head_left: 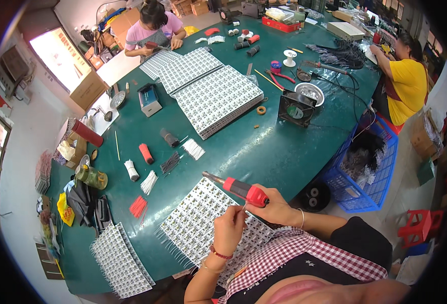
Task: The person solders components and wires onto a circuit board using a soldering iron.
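My right hand (276,206) is closed around a red and black soldering gun (245,191), its metal tip pointing away to the left over the board. Close beside it, my left hand (228,230) is pinched shut near the gun's rear end. Something thin seems to show at those fingertips, too small to make out. Beneath both hands lies a white circuit board panel (195,215) with rows of small parts and thin wires sticking out along its left edge. Bundles of red wires (138,205) and white wires (149,181) lie left of the panel.
Stacked white panels (218,99) fill the table's middle, with more panels (119,263) at lower left. A small black fan (295,108) and metal bowl (309,92) stand at right, above a blue crate (363,172) of dark wires. Two co-workers, pink (170,25) and yellow (408,91) tops, sit across.
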The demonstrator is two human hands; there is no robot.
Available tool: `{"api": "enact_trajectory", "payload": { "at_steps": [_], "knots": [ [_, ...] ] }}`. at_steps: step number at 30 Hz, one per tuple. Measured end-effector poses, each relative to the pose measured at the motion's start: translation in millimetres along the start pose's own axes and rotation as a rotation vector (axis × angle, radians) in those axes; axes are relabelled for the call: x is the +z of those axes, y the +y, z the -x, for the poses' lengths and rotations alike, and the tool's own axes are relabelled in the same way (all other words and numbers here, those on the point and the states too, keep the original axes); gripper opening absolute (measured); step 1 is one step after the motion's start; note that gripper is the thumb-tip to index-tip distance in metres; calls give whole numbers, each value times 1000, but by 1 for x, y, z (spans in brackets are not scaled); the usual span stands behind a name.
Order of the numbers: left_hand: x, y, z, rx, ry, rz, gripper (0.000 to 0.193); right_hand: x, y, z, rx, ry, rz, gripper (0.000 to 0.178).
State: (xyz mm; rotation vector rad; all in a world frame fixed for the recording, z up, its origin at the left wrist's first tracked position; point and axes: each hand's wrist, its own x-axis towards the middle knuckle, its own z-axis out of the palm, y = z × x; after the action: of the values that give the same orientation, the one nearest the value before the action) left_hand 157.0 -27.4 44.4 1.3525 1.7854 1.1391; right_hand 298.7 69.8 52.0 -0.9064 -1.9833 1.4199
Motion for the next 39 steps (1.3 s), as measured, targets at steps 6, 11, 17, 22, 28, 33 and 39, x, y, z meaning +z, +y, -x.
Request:
{"api": "enact_trajectory", "payload": {
  "at_steps": [6,11,17,22,28,33,39],
  "knots": [
    [-1,-1,1,-12,42,32,8,1,-1,2,-28,-18,-28,42],
    [-2,-3,1,-8,39,36,8,2,0,2,-55,-34,-44,41],
    [-2,1,1,-19,-1,63,8,-1,0,3,-118,-64,-80,41],
    [-1,-1,2,-66,-22,134,8,0,5,4,-176,-75,-76,41],
    [-3,3,1,-132,-68,140,9,-1,4,5,-111,-52,-50,39],
    [0,-2,2,-138,-54,173,8,-1,0,6,-118,-73,-123,38],
    [-1,6,1,-155,-28,153,6,-1,-6,6,-6,-101,-160,36]
  ]
}}
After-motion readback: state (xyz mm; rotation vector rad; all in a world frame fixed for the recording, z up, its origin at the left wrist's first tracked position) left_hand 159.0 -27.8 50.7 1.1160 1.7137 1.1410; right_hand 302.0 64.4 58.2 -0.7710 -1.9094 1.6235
